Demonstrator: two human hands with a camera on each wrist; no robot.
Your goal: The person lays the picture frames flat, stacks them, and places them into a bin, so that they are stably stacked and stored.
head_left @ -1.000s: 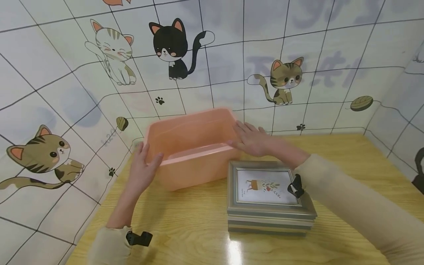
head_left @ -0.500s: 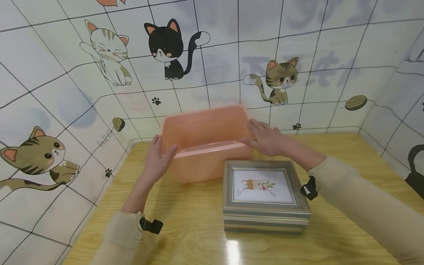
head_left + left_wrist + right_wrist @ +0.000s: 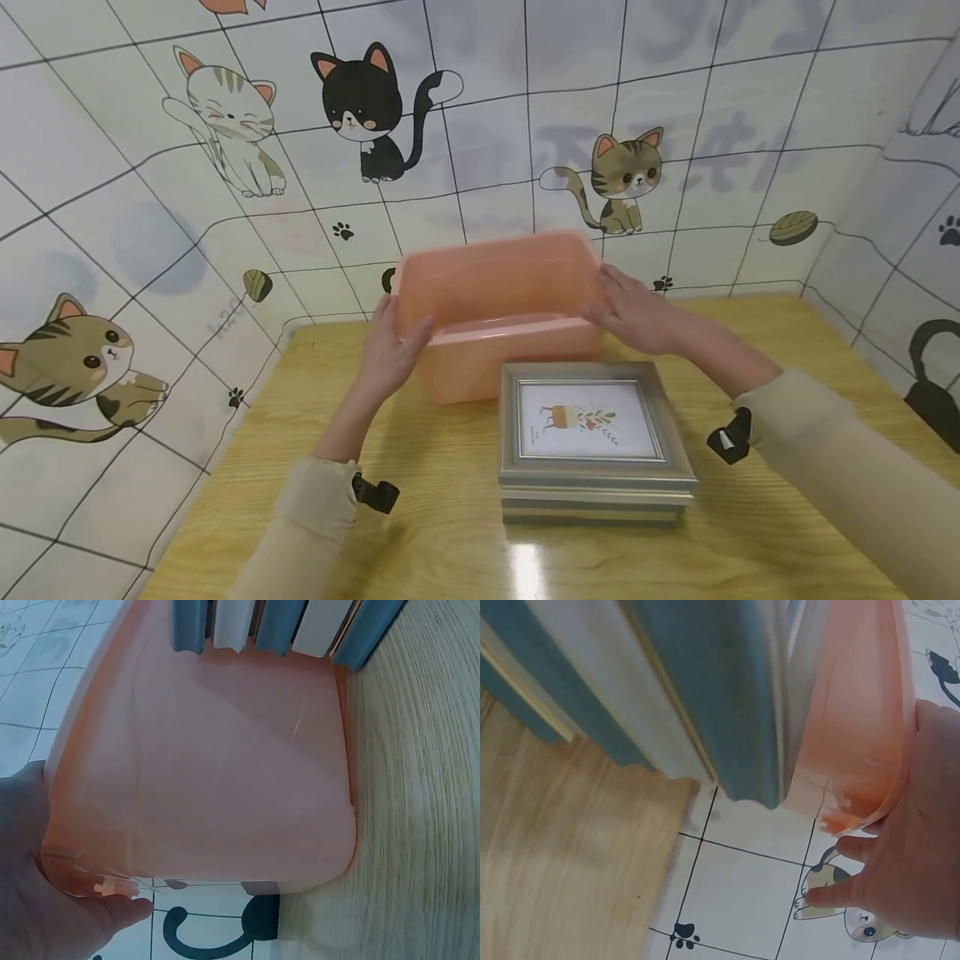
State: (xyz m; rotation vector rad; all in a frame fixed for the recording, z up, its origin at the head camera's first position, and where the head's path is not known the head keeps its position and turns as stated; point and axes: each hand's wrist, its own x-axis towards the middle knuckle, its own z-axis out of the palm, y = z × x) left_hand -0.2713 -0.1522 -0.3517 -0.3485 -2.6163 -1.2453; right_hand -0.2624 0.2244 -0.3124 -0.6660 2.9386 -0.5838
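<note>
Both hands hold a salmon-pink plastic bin (image 3: 465, 371) by its two ends, and its visible interior holds nothing. My left hand (image 3: 390, 354) has its thumb at the front rim and its fingers along the left end. At the opposite end my right hand (image 3: 641, 317) lays its fingers along the outer wall, thumb at the rim. In the right wrist view, several fingers of the right hand (image 3: 907, 862) stretch past the bin's edge (image 3: 855, 712). A stack of grey picture frames (image 3: 588, 425) stands close in front of the bin, hiding its lower right part.
The wooden table (image 3: 420, 533) meets a tile-patterned wall (image 3: 487, 125) printed with cartoon cats, close behind the bin. Another wall section rises on the left. Each wrist carries a small black device, such as the left one (image 3: 377, 493).
The bin has moved right and slightly back toward the wall, with both hands on it. It now stands further behind the picture frames, which have stayed put.
</note>
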